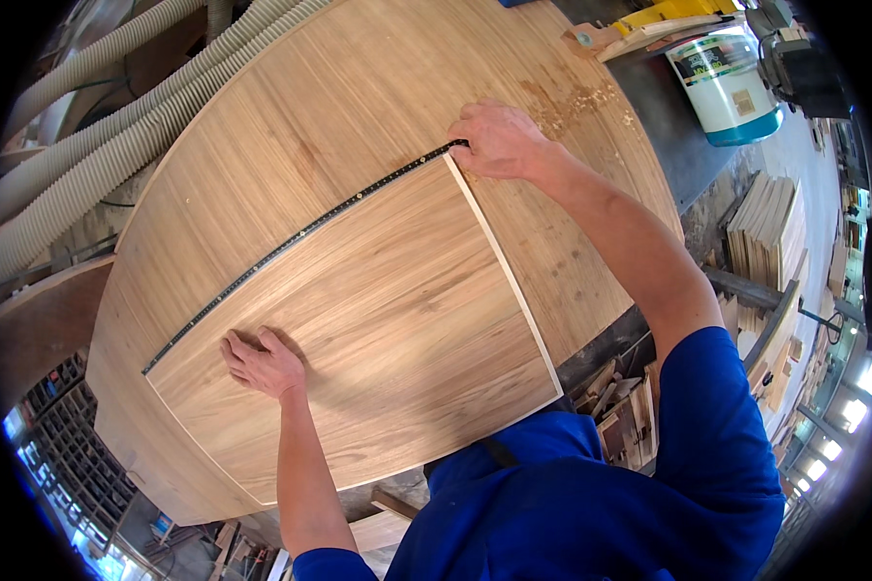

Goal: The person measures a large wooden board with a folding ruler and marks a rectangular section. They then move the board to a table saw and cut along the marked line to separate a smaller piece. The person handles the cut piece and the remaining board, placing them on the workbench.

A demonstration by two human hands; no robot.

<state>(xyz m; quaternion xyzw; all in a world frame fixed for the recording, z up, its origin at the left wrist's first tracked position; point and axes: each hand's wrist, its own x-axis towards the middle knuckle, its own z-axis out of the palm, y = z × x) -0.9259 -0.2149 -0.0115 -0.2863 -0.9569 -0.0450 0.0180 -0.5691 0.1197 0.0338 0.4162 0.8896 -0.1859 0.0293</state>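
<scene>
A rectangular wood-grain panel (397,300) with pale edges lies flat on a larger wooden board. Along its far edge runs a long, thin black measuring tape (302,233) with fine markings, reaching from the panel's far left corner to its far right corner. At that right corner my right hand (502,141) is closed around the tape's end, its fingertips partly hidden. My left hand (264,364) rests on the panel's left part, fingers spread and a little bent, holding nothing. It sits near the tape but apart from it.
The large wooden board (291,116) extends beyond the panel, with wood shavings (596,100) at its far right. Ribbed hoses (107,145) run at the far left. A white and teal bucket (727,87) stands at the far right, above stacked boards (767,228). Offcuts (622,407) lie below the board's right edge.
</scene>
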